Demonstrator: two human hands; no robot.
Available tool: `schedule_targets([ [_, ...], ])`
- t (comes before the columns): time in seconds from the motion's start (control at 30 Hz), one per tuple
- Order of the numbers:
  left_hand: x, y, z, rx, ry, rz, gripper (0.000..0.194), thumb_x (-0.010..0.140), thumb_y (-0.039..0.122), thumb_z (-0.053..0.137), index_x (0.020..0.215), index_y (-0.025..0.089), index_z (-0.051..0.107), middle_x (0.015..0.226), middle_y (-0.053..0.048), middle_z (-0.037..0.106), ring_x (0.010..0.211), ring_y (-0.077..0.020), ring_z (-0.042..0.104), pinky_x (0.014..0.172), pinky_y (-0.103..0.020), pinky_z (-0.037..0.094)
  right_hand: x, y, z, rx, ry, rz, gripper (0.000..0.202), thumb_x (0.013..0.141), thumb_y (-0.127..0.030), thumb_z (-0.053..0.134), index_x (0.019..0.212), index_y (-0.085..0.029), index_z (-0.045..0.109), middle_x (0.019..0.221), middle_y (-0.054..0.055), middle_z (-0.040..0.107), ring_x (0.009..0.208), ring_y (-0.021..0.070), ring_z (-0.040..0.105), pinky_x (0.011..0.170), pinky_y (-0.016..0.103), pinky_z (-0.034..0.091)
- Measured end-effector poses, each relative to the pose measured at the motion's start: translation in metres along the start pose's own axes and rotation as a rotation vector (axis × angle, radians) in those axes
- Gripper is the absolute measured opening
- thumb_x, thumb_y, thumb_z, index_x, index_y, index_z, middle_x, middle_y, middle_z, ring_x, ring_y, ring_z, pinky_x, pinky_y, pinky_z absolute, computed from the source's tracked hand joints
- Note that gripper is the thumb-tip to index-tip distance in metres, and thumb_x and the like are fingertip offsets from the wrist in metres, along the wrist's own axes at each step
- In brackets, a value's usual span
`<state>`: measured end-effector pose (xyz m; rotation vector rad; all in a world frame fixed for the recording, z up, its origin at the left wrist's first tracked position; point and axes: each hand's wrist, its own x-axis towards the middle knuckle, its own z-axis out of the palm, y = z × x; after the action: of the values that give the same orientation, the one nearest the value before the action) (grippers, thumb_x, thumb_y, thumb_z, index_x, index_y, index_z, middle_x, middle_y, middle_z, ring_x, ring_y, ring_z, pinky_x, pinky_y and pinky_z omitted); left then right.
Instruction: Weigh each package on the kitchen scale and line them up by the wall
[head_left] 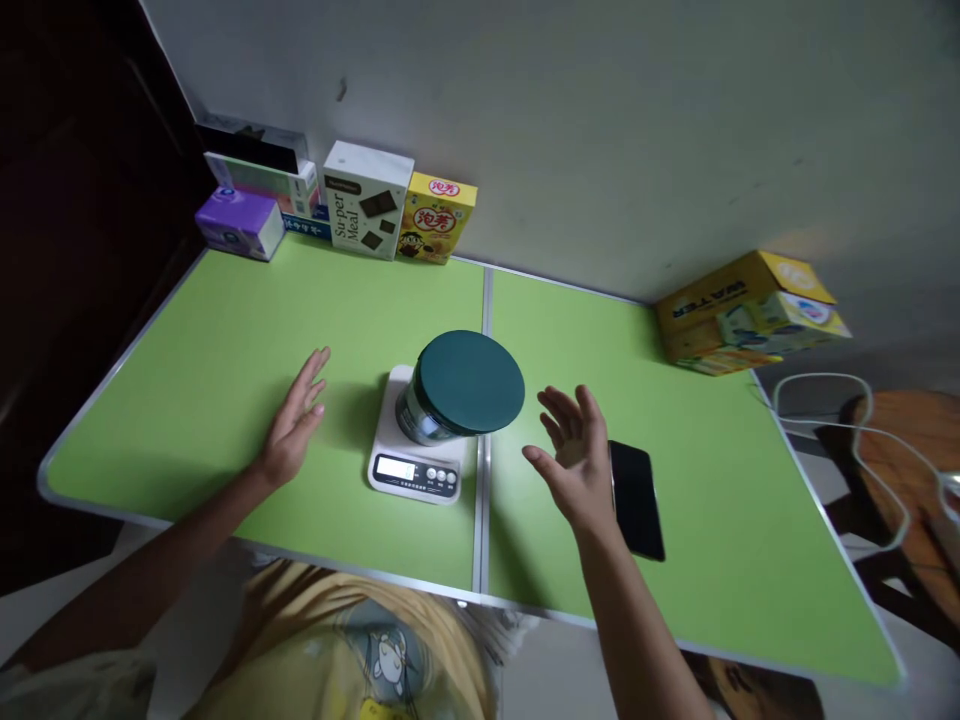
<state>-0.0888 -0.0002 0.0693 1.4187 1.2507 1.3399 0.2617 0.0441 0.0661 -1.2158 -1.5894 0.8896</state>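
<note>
A jar with a wide dark green lid (471, 382) stands on a white kitchen scale (389, 432), whose lit display faces me; the digits are too small to read surely. My left hand (291, 425) is raised to the left of the jar, fingers apart, touching nothing. On the other side, my right hand (576, 455) is held up with fingers spread and nothing in it, between the jar and a black phone (636, 498) lying on the green table (720, 500). Neither hand touches the jar.
Along the wall stand a purple tissue pack (238, 222), a white box (365, 200) and a yellow box (437, 218). A larger yellow carton (742, 312) sits at the back right. Beyond the right edge are a white cable (862, 428) and a wooden stool (919, 470).
</note>
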Motion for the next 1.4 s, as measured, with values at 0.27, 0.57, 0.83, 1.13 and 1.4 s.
schedule_targets([
  [0.27, 0.004, 0.008, 0.000, 0.017, -0.048, -0.015, 0.055, 0.098, 0.042, 0.043, 0.151, 0.028, 0.037, 0.159, -0.009, 0.035, 0.148, -0.0280, 0.030, 0.120, -0.050, 0.027, 0.003, -0.003, 0.012, -0.031, -0.115, 0.017, 0.103, 0.073, -0.065, 0.072, 0.154, -0.040, 0.014, 0.152, 0.014, 0.038, 0.142, 0.0317, 0.041, 0.113, 0.058, 0.036],
  [0.57, 0.017, 0.026, 0.061, -0.044, -0.365, 0.035, 0.076, 0.097, 0.061, 0.027, 0.159, 0.021, 0.007, 0.166, -0.007, 0.009, 0.153, -0.0264, 0.009, 0.126, -0.042, 0.009, 0.029, -0.026, 0.063, -0.105, -0.199, -0.023, 0.074, 0.064, -0.061, 0.080, 0.123, -0.021, 0.060, 0.118, 0.016, 0.067, 0.107, 0.0372, 0.065, 0.095, 0.060, 0.052],
  [0.83, 0.057, 0.046, -0.003, -0.002, -0.306, 0.097, 0.079, 0.096, 0.066, 0.023, 0.159, 0.021, 0.006, 0.167, -0.007, 0.006, 0.154, -0.0276, 0.007, 0.126, -0.041, 0.010, 0.087, -0.065, 0.127, -0.140, -0.133, -0.101, 0.071, 0.059, -0.062, 0.081, 0.114, -0.019, 0.065, 0.098, 0.014, 0.073, 0.091, 0.0350, 0.068, 0.080, 0.052, 0.057],
  [1.13, 0.144, -0.038, -0.091, 0.124, 0.147, -0.138, 0.062, 0.099, 0.057, 0.026, 0.154, 0.027, 0.026, 0.167, -0.003, 0.011, 0.154, -0.0215, 0.003, 0.125, -0.040, 0.008, 0.210, -0.055, 0.295, 0.135, -0.093, -0.229, 0.094, 0.055, -0.058, 0.082, 0.131, -0.017, 0.043, 0.127, 0.018, 0.060, 0.116, 0.0318, 0.059, 0.104, 0.051, 0.043],
  [1.4, 0.197, -0.099, -0.153, 0.411, 0.410, -0.284, 0.085, 0.076, 0.017, 0.067, 0.151, 0.012, 0.028, 0.164, -0.022, 0.007, 0.153, -0.0325, 0.007, 0.123, -0.047, 0.014, 0.265, -0.032, 0.377, 0.228, 0.064, -0.160, 0.090, 0.060, -0.047, 0.078, 0.134, -0.014, 0.037, 0.133, 0.019, 0.053, 0.120, 0.0285, 0.054, 0.109, 0.047, 0.038],
])
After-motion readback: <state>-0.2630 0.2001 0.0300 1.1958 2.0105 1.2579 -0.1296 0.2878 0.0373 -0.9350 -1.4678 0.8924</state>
